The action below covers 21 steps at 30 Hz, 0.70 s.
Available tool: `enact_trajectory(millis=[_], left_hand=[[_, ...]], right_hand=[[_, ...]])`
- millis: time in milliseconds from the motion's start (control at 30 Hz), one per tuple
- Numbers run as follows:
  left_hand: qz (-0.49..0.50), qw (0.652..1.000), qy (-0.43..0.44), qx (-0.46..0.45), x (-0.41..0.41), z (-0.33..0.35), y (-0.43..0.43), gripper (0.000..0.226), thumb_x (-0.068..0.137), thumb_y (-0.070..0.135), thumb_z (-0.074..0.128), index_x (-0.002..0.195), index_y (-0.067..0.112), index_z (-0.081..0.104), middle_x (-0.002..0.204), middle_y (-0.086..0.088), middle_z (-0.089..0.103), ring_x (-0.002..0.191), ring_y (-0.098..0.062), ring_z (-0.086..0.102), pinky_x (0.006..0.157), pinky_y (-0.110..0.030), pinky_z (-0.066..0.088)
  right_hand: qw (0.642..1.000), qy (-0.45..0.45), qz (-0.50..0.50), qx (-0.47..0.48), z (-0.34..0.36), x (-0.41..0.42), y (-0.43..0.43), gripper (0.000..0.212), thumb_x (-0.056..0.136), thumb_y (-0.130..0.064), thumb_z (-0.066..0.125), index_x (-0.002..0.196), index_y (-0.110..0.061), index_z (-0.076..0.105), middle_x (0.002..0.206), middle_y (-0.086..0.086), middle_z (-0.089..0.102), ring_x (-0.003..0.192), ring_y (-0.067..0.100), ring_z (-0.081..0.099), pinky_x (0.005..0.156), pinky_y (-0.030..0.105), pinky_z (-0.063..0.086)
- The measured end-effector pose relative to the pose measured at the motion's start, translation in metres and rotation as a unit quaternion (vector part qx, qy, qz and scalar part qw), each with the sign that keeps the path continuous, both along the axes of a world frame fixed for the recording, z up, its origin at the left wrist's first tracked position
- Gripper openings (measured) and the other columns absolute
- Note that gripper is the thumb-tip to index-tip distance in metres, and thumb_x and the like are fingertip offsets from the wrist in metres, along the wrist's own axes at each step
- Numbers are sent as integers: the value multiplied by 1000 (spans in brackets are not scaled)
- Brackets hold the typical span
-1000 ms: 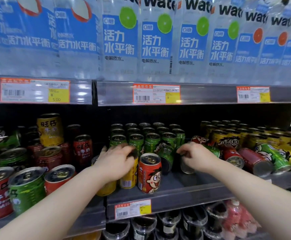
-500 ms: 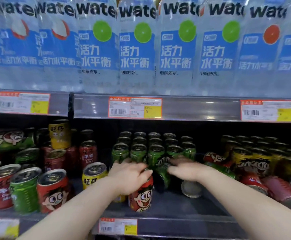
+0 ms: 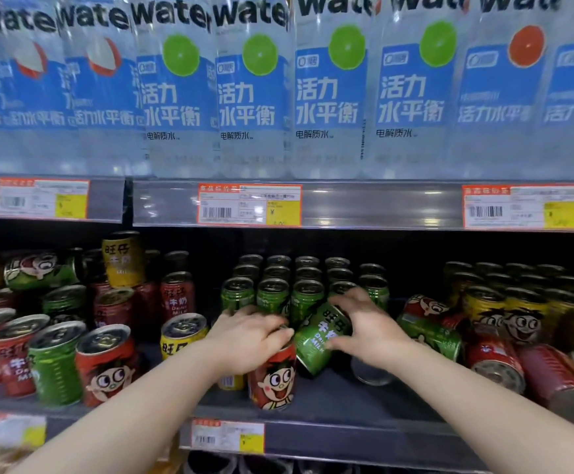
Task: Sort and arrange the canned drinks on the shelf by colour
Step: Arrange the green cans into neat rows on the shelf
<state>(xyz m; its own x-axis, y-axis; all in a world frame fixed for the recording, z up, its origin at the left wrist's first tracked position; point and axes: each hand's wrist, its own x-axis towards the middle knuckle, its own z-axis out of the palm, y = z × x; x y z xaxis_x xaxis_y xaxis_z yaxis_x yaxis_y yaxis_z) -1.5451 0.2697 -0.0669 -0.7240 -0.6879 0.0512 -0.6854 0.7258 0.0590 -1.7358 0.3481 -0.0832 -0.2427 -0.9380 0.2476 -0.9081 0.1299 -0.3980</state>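
My left hand [image 3: 248,340] grips the top of an upright red can [image 3: 273,381] with a cartoon face at the shelf front. My right hand [image 3: 364,325] holds a green can [image 3: 319,338], tilted and lifted off the shelf, in front of several upright green cans [image 3: 271,295] in rows. A yellow can [image 3: 181,333] stands left of my left hand. Another yellow can [image 3: 230,381] is mostly hidden under my left wrist. A silver can end [image 3: 371,372] lies below my right hand.
Mixed red, green and yellow cans [image 3: 56,357] crowd the left section, some stacked. At right, yellow cans [image 3: 518,302] stand in rows with red and green cans [image 3: 494,360] lying on their sides in front. Water bottles [image 3: 254,90] fill the upper shelf; price tags [image 3: 249,204] line the shelf edges [image 3: 347,436].
My right hand has lifted the green can up from the shelf and tilted it. My left hand stays on the red can's top. The camera has moved closer.
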Motion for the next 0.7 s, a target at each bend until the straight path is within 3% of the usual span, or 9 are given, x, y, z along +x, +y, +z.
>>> enact_trajectory(millis=[100,167,267,333,433,567,633,700], left_hand=[[-4,1000,-3,1,0,0,-1,46,96,51,23,135,36,41,144,1,43,135,-21,28,110,-41,22],[-7,1000,-4,6,0,-1,-2,47,96,51,22,136,36,40,144,1,42,135,-21,28,110,-42,21],[-10,1000,-5,8,1,-1,-2,48,96,53,21,138,36,38,145,1,41,137,-22,26,111,-43,20],[-12,1000,-6,10,2,-1,-2,49,95,54,20,138,36,37,146,2,40,138,-22,25,112,-43,19],[-14,1000,-5,12,3,0,-3,50,95,54,20,139,36,35,147,2,39,140,-23,22,113,-45,18],[-17,1000,-3,13,3,-1,-4,50,95,54,20,139,36,36,147,3,39,139,-23,23,112,-45,18],[-17,1000,1,11,2,-2,-5,50,95,54,20,138,36,37,146,2,40,137,-22,26,111,-45,20],[-18,1000,4,10,2,-3,-6,50,95,54,21,139,35,36,146,2,40,136,-22,27,110,-45,21]], right_hand=[[998,16,63,-5,0,-2,5,40,79,-22,71,118,-26,59,123,-6,39,122,15,44,103,17,30],[996,25,82,27,-7,1,8,47,79,-19,69,123,-26,55,132,-4,40,123,15,45,105,20,32],[995,55,43,64,-15,4,6,73,76,-25,73,139,-30,37,144,-1,31,128,23,42,107,31,36],[978,170,17,121,-15,8,1,88,74,-27,73,145,-31,22,150,1,23,132,30,36,108,40,34],[954,269,5,130,-11,12,-8,81,77,-18,67,145,-28,24,147,5,33,131,27,38,108,38,27],[963,251,21,95,8,9,-5,63,75,-28,64,133,-33,40,135,-3,49,123,24,42,100,35,29],[973,212,22,89,18,5,-1,69,71,-35,68,133,-33,37,135,-4,46,123,23,38,103,35,26],[989,118,36,85,25,5,0,77,69,-37,71,135,-31,32,138,-2,43,125,21,38,106,33,30]])
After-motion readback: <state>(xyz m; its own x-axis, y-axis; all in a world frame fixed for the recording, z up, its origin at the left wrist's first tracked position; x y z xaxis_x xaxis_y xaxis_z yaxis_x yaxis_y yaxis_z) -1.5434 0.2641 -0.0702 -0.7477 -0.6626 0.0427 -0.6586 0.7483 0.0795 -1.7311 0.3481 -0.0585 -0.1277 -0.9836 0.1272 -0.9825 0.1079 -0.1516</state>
